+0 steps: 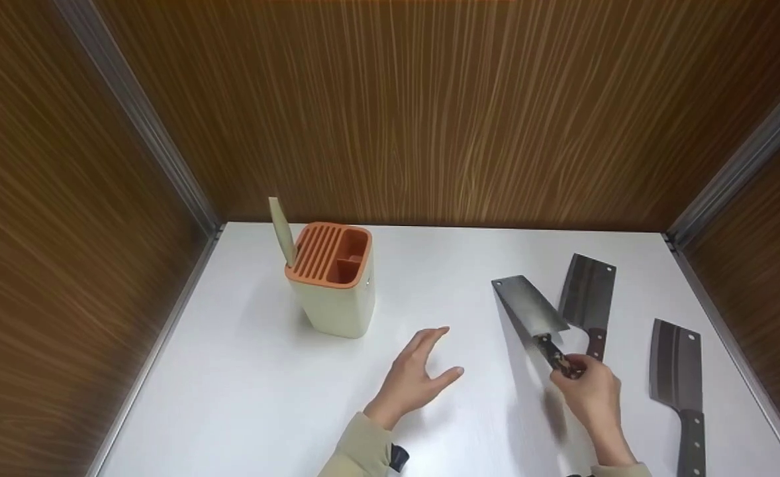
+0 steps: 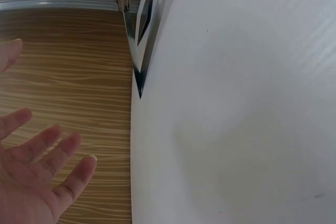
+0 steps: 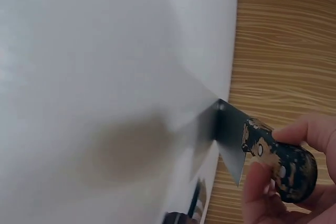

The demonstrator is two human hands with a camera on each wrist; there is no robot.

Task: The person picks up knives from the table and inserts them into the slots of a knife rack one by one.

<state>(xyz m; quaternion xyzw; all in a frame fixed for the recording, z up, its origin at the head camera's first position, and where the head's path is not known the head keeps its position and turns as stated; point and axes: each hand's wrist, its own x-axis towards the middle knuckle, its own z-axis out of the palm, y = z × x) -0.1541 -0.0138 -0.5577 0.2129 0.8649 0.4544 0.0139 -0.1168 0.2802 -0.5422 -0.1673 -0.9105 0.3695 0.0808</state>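
Observation:
My right hand (image 1: 594, 394) grips the dark, worn, mottled handle of a cleaver (image 1: 529, 306). The handle is raised and the blade slants down toward the white table, its far end close to the surface. In the right wrist view, the thumb and fingers pinch the peeling cleaver handle (image 3: 283, 169). My left hand (image 1: 413, 379) hovers over the table with fingers spread, holding nothing, between the knife block (image 1: 337, 313) and the cleaver. That block is cream with an orange slotted top. A pale-handled knife (image 1: 282, 232) stands in its leftmost part, leaning left.
Another cleaver (image 1: 587, 295) lies flat just beyond my right hand, its reddish handle partly hidden by that hand. A third cleaver (image 1: 677, 371) with a dark handle lies at the right. Wood-grain panels (image 1: 430, 112) wall the white table (image 1: 231, 397) at back and sides.

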